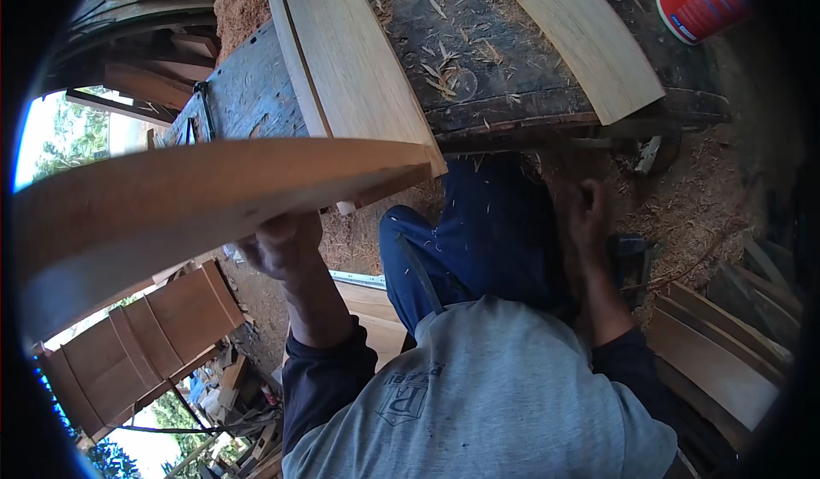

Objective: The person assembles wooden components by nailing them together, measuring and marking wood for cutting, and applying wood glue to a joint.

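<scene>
Left fingers (pixel 272 238) hold a board (pixel 213 182) by its edge.

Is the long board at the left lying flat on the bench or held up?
The board is held up: the left hand grips its lower edge. Whether its right end rests on anything, I cannot tell.
</scene>
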Demonstrator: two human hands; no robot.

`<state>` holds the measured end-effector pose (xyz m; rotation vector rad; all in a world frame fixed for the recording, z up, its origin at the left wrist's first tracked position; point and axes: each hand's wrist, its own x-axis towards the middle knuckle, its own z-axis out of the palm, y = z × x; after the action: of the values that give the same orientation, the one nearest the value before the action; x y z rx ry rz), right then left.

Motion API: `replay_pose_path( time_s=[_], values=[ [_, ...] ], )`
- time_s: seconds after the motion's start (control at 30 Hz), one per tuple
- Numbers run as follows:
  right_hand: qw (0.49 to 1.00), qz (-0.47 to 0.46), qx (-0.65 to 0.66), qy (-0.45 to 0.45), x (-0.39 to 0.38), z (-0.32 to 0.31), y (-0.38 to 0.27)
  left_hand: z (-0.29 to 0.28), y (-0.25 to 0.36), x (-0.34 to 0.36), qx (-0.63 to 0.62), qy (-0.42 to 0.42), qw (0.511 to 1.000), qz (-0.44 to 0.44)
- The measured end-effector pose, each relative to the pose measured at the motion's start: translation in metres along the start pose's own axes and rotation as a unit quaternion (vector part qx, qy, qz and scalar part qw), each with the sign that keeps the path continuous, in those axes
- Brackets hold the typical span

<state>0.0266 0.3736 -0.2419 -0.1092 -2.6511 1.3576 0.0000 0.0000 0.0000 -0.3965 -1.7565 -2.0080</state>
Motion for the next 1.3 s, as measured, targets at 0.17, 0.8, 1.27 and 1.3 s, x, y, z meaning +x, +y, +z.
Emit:
replay_pose_path(
  time_s=[0.17, 0.8, 1.27, 1.3],
  values=[
    [0.909, 0.183, -0.370, 0.055, -0.138, -0.094, 0.192, 0.006, -0.008, -0.001, 0.006, 0.059, 0.996, 0.070],
    [0.849, 0.321, -0.413, -0.071, -0.155, -0.085, 0.204, 0.042, 0.016, 0.019, 0.012, 0.033, 0.999, 0.017],
    [0.903, 0.286, -0.041, 0.317, -0.087, -0.231, 0.067, 0.020, 0.043, 0.023, 0.096, -0.040, 0.994, -0.021],
    [0.907, 0.269, 0.012, 0.323, -0.078, -0.262, 0.043, 0.017, 0.043, 0.019, 0.086, -0.033, 0.995, -0.022]
  ],
)
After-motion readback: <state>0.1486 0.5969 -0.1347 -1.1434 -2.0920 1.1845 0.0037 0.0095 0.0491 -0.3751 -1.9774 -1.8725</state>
